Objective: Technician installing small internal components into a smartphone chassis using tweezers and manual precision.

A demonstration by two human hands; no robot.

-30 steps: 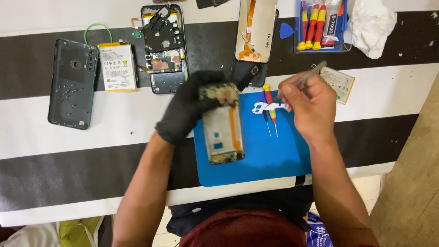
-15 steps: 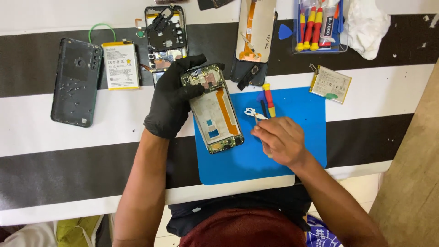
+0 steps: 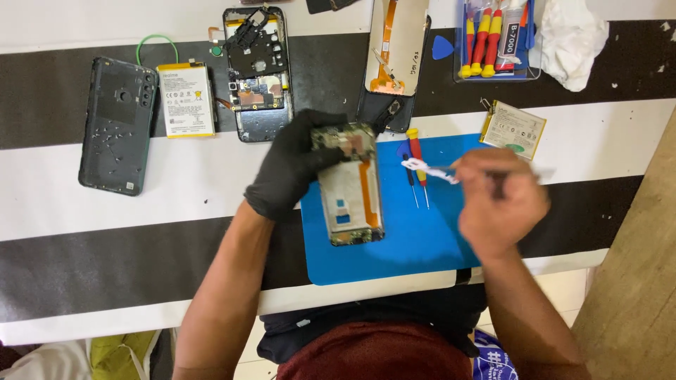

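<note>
My left hand (image 3: 292, 169), in a black glove, grips the top of an opened phone frame (image 3: 350, 193) that lies on a blue work mat (image 3: 415, 246). The frame shows an orange flex strip and a small blue patch inside. My bare right hand (image 3: 501, 200) hovers over the mat's right side, pinching thin tweezers (image 3: 451, 171) that hold a small white part (image 3: 420, 167) at their tip. The part hangs just above two small screwdrivers (image 3: 417, 165), one with a red and yellow handle, lying on the mat.
On the striped table lie a dark phone back cover (image 3: 116, 127), a white battery (image 3: 186, 100), a second opened phone (image 3: 257, 70), a display panel with orange flex (image 3: 394, 56), another battery (image 3: 514, 129), a blue tool tray (image 3: 493, 39) and a white cloth (image 3: 570, 39).
My right hand went from the table's far right to the mat, then lifted to the right with the white part in the tweezers. My left hand shifted the phone frame slightly.
</note>
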